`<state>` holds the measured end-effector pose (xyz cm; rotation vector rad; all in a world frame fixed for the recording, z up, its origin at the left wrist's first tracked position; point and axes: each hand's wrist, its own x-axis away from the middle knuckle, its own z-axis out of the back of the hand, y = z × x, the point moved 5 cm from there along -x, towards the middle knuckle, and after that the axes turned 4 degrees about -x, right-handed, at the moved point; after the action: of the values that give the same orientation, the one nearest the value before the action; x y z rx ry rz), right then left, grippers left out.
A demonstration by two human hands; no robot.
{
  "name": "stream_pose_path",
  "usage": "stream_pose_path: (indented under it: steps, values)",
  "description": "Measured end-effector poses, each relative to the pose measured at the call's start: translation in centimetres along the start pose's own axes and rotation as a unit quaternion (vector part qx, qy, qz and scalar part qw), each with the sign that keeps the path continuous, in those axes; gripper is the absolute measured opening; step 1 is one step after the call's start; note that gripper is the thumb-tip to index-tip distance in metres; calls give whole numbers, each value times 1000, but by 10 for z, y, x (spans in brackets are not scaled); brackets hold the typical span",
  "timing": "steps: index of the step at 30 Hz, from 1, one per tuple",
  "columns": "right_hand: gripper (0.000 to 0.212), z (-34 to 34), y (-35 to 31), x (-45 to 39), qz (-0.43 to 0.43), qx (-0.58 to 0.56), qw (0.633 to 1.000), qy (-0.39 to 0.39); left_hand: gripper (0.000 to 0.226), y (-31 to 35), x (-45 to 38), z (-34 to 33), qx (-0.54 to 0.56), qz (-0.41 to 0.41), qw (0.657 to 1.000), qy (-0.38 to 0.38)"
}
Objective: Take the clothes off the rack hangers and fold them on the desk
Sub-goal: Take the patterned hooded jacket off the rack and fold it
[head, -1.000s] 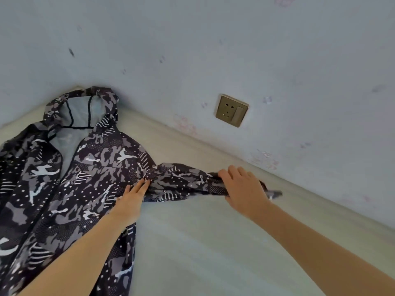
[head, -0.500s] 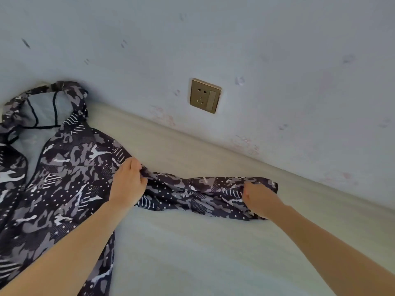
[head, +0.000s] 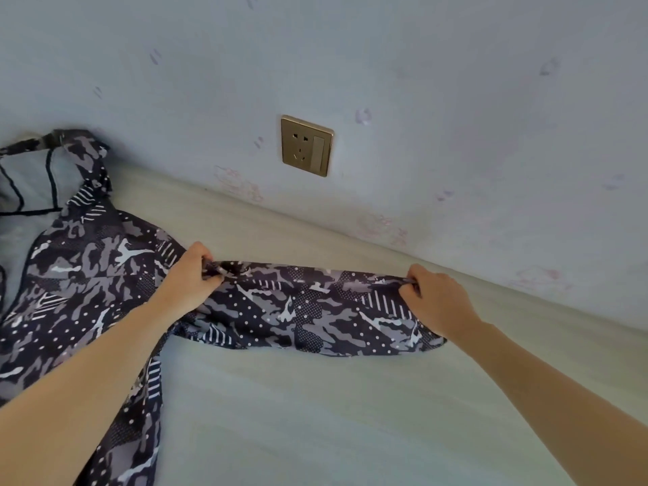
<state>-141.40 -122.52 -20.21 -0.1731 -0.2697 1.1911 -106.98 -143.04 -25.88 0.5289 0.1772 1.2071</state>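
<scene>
A dark camouflage hooded jacket [head: 84, 275] lies front up on the pale desk [head: 315, 415], its body at the left and its hood against the wall. Its sleeve [head: 315, 310] stretches to the right across the desk. My left hand [head: 191, 275] pinches the sleeve's upper edge near the shoulder. My right hand [head: 434, 299] pinches the same edge near the cuff. The sleeve is lifted slightly and pulled taut between both hands.
A grey-blue wall [head: 420, 82] runs along the desk's far edge, with a brass socket plate [head: 306, 145] set in it just above the desk. Bare desk surface lies in front of the sleeve and to the right.
Both hands went from resting on the sleeve to pinching its upper edge. The sleeve has been raised, spread wider and drawn straight between them.
</scene>
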Motion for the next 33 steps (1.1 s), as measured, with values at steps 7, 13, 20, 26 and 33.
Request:
stream_pose_path:
  steps: [7,13,20,26,33]
  values:
    - [19,-35,38,20,-114,150,958,-216,89,-22,23,-49,-177,21,981,-71]
    - [37,-46,-45,-18,-4,44,983,-179,90,-17,53,-38,-32,-24,999,-13]
    - [36,-79,-180,-68,65,-112,966,-223,98,-48,94,-20,-4,22,1000,-18]
    - [35,-103,-257,-103,63,-142,955,-253,94,-69,119,-20,-52,98,993,-40]
    - [36,-120,-294,-123,5,-184,937,-298,75,-73,142,-17,-64,144,987,-22]
